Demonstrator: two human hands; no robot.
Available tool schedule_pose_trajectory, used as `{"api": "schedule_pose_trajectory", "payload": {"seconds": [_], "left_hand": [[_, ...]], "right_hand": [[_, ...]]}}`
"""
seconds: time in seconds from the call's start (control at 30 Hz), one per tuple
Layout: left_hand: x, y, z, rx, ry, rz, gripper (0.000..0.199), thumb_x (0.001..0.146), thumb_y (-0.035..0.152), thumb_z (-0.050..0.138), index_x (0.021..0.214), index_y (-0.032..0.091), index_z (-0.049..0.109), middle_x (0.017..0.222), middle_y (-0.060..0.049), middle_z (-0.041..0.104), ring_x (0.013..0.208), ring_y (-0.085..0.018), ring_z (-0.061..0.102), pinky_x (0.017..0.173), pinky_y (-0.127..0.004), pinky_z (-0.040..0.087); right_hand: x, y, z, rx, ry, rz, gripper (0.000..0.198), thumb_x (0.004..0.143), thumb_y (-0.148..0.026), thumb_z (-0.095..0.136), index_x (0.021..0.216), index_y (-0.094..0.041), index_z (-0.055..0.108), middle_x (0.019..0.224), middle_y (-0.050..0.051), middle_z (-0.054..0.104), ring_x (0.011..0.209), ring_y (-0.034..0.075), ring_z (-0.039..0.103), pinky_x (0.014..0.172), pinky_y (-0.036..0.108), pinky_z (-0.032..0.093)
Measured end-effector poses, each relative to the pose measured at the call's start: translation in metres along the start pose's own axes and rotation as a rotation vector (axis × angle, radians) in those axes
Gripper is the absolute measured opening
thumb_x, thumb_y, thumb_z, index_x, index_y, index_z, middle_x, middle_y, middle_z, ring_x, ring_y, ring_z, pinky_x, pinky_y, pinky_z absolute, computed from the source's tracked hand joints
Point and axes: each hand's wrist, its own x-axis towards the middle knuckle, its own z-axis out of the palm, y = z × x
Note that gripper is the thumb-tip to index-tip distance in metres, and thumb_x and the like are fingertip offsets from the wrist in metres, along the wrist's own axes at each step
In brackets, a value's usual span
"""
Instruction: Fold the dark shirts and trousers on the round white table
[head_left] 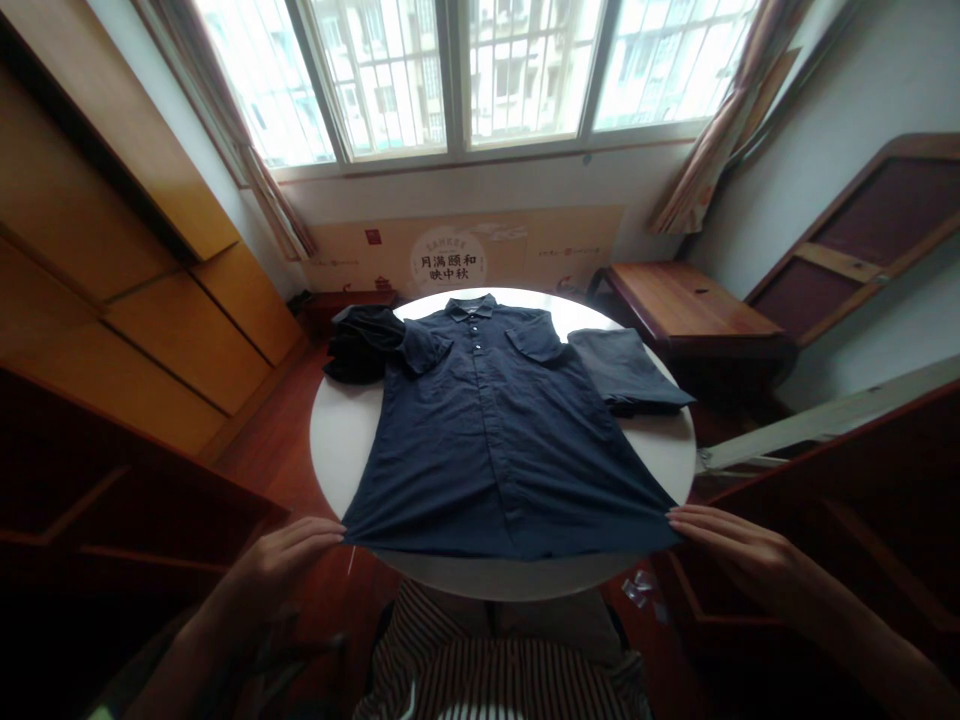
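A dark blue short-sleeved shirt (480,430) lies front up on the round white table (341,430), its collar at the far side and its hem towards me. My left hand (289,548) pinches the hem's left corner just off the table's edge. At the opposite corner, my right hand (727,540) has its fingers closed on the hem. Between both hands the bottom of the shirt is pulled taut and wide. The sleeves are spread out near the collar, the left one touching a dark bundle of cloth.
Black bunched cloth (364,345) sits at the table's far left. A folded dark grey garment (626,370) lies at the right, partly beside the shirt. Wooden cabinets (172,330) stand left, a low wooden table (690,300) far right. Small clear scraps (637,590) lie on the floor.
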Motion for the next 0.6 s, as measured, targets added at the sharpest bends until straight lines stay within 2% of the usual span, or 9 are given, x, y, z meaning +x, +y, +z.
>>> {"api": "schedule_pose_trajectory", "payload": {"seconds": [0.07, 0.13, 0.23, 0.33, 0.47, 0.53, 0.57, 0.6], "left_hand": [[-0.004, 0.004, -0.004, -0.05, 0.03, -0.035, 0.049, 0.092, 0.007, 0.045, 0.133, 0.032, 0.056, 0.116, -0.005, 0.072, 0.108, -0.018, 0.069, 0.09, -0.029, 0.06], [-0.008, 0.005, -0.005, -0.084, 0.077, -0.056, 0.056, 0.091, 0.011, 0.047, 0.141, 0.036, 0.05, 0.122, -0.006, 0.07, 0.113, -0.022, 0.067, 0.092, -0.034, 0.06], [-0.014, 0.005, -0.006, -0.156, 0.105, -0.07, 0.068, 0.086, 0.016, 0.053, 0.148, 0.04, 0.039, 0.132, -0.006, 0.065, 0.124, -0.028, 0.06, 0.096, -0.046, 0.058], [-0.019, 0.011, -0.006, -0.217, 0.162, -0.137, 0.078, 0.08, 0.016, 0.057, 0.149, 0.046, 0.037, 0.124, -0.001, 0.07, 0.117, -0.028, 0.065, 0.094, -0.049, 0.058], [-0.022, 0.02, -0.01, -0.256, 0.383, -0.306, 0.068, 0.072, 0.022, 0.056, 0.129, 0.059, 0.055, 0.1, 0.012, 0.076, 0.087, -0.025, 0.073, 0.074, -0.042, 0.062], [-0.014, 0.018, -0.016, -0.216, 0.503, -0.338, 0.058, 0.072, 0.026, 0.054, 0.117, 0.062, 0.061, 0.097, 0.018, 0.075, 0.081, -0.024, 0.072, 0.067, -0.041, 0.06], [-0.006, 0.015, -0.021, -0.169, 0.565, -0.343, 0.055, 0.074, 0.028, 0.052, 0.115, 0.063, 0.062, 0.099, 0.02, 0.074, 0.082, -0.024, 0.072, 0.067, -0.041, 0.06], [0.007, 0.01, -0.026, -0.097, 0.577, -0.331, 0.054, 0.078, 0.029, 0.049, 0.117, 0.065, 0.059, 0.104, 0.022, 0.072, 0.085, -0.023, 0.071, 0.07, -0.042, 0.06]], "right_hand": [[0.0, -0.004, -0.01, 0.067, -0.037, -0.057, 0.072, 0.085, -0.02, 0.047, 0.136, -0.069, 0.037, 0.121, -0.007, 0.07, 0.107, 0.024, 0.068, 0.092, 0.034, 0.059], [-0.001, -0.008, -0.02, 0.102, -0.066, -0.056, 0.069, 0.086, -0.022, 0.047, 0.135, -0.07, 0.038, 0.117, -0.006, 0.072, 0.105, 0.024, 0.069, 0.088, 0.033, 0.06], [-0.005, -0.015, -0.03, 0.144, -0.114, -0.002, 0.063, 0.087, -0.027, 0.047, 0.13, -0.072, 0.043, 0.113, -0.004, 0.074, 0.106, 0.025, 0.069, 0.087, 0.032, 0.059], [-0.01, -0.027, -0.035, 0.198, -0.127, 0.053, 0.058, 0.085, -0.028, 0.048, 0.124, -0.071, 0.051, 0.108, 0.001, 0.075, 0.107, 0.028, 0.068, 0.086, 0.037, 0.058], [-0.008, -0.05, -0.047, 0.267, -0.01, 0.11, 0.048, 0.086, -0.032, 0.045, 0.113, -0.069, 0.06, 0.092, 0.006, 0.074, 0.093, 0.026, 0.072, 0.074, 0.033, 0.06], [0.004, -0.055, -0.06, 0.235, 0.067, 0.155, 0.042, 0.088, -0.037, 0.042, 0.108, -0.068, 0.063, 0.09, 0.005, 0.073, 0.088, 0.024, 0.073, 0.071, 0.031, 0.059], [0.013, -0.054, -0.068, 0.21, 0.106, 0.171, 0.039, 0.089, -0.041, 0.041, 0.106, -0.066, 0.065, 0.092, 0.005, 0.073, 0.087, 0.024, 0.073, 0.072, 0.031, 0.059], [0.026, -0.05, -0.076, 0.198, 0.149, 0.178, 0.037, 0.09, -0.044, 0.04, 0.105, -0.064, 0.067, 0.095, 0.006, 0.073, 0.088, 0.023, 0.073, 0.074, 0.031, 0.058]]}}
